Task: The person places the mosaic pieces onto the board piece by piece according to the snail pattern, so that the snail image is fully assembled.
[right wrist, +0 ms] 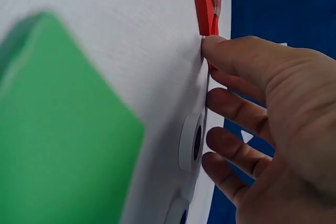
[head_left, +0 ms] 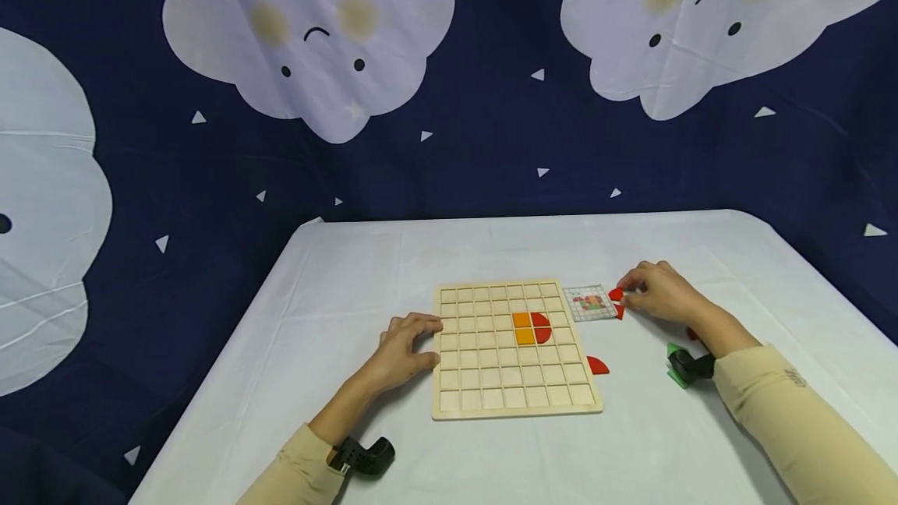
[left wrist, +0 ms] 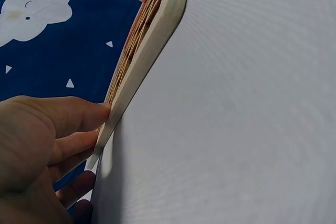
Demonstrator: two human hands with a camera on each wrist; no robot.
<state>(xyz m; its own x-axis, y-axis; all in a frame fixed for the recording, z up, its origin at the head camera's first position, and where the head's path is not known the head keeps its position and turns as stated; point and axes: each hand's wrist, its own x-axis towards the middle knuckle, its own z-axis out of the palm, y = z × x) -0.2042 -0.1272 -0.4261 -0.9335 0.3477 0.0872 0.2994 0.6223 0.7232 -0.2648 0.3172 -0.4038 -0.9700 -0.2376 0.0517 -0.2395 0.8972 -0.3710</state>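
A square wooden grid board (head_left: 491,400) lies on the table, with two orange square tiles (head_left: 523,336) and two red quarter-round tiles (head_left: 540,319) set in its cells. My left hand (head_left: 400,353) touches the board's left edge, thumb and index finger spread apart. In the left wrist view the thumb tip rests at the wooden rim (left wrist: 144,56). Beyond the board's right side my right hand (head_left: 659,294) pinches a red tile (head_left: 616,294) between thumb and index finger; the fingers partly hide its shape. Another red tile (head_left: 620,312) lies just below it.
A small pattern card (head_left: 589,304) lies beside the board's upper right edge. One rounded red tile (head_left: 598,365) lies by its right edge. Green pieces (head_left: 678,378) sit near my right wrist, and another red piece (head_left: 692,333) is partly hidden by that arm.
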